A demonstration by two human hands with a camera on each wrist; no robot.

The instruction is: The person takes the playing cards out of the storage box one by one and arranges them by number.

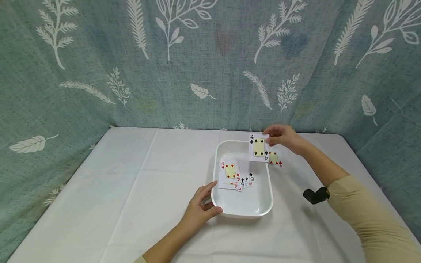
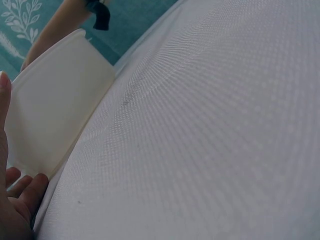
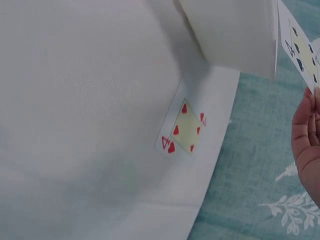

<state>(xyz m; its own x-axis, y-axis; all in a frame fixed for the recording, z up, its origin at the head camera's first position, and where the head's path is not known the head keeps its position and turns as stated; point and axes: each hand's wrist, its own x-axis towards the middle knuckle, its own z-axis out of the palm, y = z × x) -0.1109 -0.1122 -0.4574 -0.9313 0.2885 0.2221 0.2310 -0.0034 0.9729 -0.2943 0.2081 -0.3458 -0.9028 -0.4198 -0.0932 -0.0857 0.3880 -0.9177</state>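
Observation:
My right hand (image 1: 285, 138) pinches a four of spades playing card (image 1: 258, 148) by its right edge, above the far right corner of a white tray (image 1: 243, 206). The right wrist view shows the same card (image 3: 298, 47) tilted between the fingertips. Inside the tray lies a four of diamonds (image 1: 230, 171) on top of several overlapping cards (image 1: 245, 181). At the tray's left side, my left hand (image 1: 198, 208) holds the rim, thumb near the front corner; in the left wrist view its curled fingers touch the outer wall (image 2: 60, 100).
A four of hearts (image 1: 273, 158) lies face up on the white tablecloth (image 1: 158, 190), just right of the tray and partly covered in the head view. Green leaf-patterned curtain (image 1: 210, 73) hangs behind the table. A black band (image 1: 315, 195) is on the right wrist.

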